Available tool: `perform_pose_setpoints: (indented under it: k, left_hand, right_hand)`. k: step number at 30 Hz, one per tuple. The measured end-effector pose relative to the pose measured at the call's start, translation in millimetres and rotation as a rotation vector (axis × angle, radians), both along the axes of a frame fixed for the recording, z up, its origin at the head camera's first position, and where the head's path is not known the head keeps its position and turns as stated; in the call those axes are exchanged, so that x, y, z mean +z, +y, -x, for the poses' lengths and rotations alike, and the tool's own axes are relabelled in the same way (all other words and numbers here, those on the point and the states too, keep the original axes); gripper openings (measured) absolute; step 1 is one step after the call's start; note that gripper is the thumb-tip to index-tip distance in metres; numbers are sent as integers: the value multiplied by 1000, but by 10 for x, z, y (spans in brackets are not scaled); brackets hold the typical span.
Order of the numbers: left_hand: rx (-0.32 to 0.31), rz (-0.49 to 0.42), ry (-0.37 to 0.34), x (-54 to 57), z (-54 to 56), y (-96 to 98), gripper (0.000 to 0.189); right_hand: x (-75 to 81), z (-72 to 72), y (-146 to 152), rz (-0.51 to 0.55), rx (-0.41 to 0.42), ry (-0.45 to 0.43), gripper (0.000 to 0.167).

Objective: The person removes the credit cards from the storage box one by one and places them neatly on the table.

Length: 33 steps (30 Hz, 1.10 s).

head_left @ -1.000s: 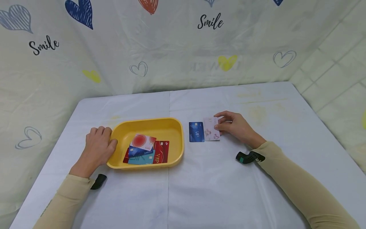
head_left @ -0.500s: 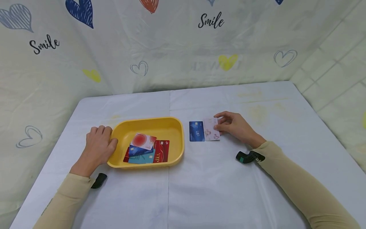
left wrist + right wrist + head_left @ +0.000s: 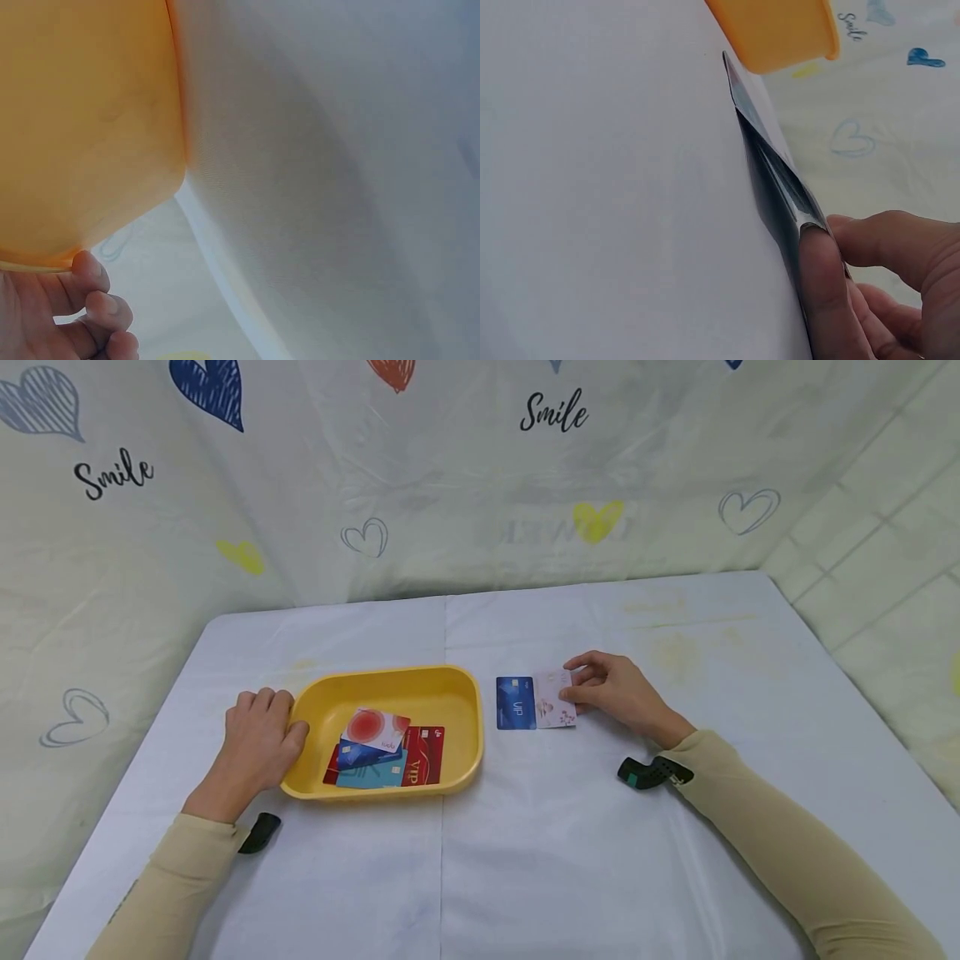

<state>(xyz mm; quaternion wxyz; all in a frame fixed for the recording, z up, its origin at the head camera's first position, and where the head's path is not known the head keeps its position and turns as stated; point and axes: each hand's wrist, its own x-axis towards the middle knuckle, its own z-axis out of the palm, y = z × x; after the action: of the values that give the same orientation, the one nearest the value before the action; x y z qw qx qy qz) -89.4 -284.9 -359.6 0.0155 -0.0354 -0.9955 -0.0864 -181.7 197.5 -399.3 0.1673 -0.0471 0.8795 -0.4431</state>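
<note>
My left hand (image 3: 258, 739) grips the left rim of a yellow plastic tray (image 3: 461, 681), its fingers curled over the edge in the left wrist view. Several cards lie piled inside: a white card with a red circle (image 3: 366, 727) on top, a blue card beneath it, a light-blue card (image 3: 375, 777) and a red VIP card (image 3: 426, 756). My right hand (image 3: 630, 697) pinches the right edge of a pale pink floral card (image 3: 553, 702). In the right wrist view that card's held edge is slightly off the cloth. Left of it lies a blue VIP card (image 3: 516, 703), their edges touching or nearly so.
A white cloth covers the table (image 3: 540, 860). Behind it hangs a pale curtain (image 3: 450, 468) printed with hearts and "Smile". Both wrists carry dark straps, the right one (image 3: 652, 772) with a green patch.
</note>
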Motion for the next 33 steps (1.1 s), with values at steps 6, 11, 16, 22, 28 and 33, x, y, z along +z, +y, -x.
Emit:
perform_pose_setpoints:
  k: [6,11,16,22,28,33]
  left_hand:
    - [-14,-11,23,-6,1,-6,26]
    - [-12,-10,19,-8,2,-5,26]
    - [-9,-9,15,-14,-2,-6,26]
    - [-2,-7,9,-9,-7,-2,27]
    - [0,-13,11,-9,-11,0,27]
    - [1,-19,18,-15,-8,0,27]
  right_hand:
    - [22,-23,-7,-7,1,1,53]
    - [23,-31,-5,-21,2,10,53]
    - [28,-32,-8,-23,-4,10,56]
    - [50,-38,-11,-28,-20,25,59]
    - [44,-42,-4,-44,-32,61,48]
    - [38,-59,-11,-47,-35,80,42]
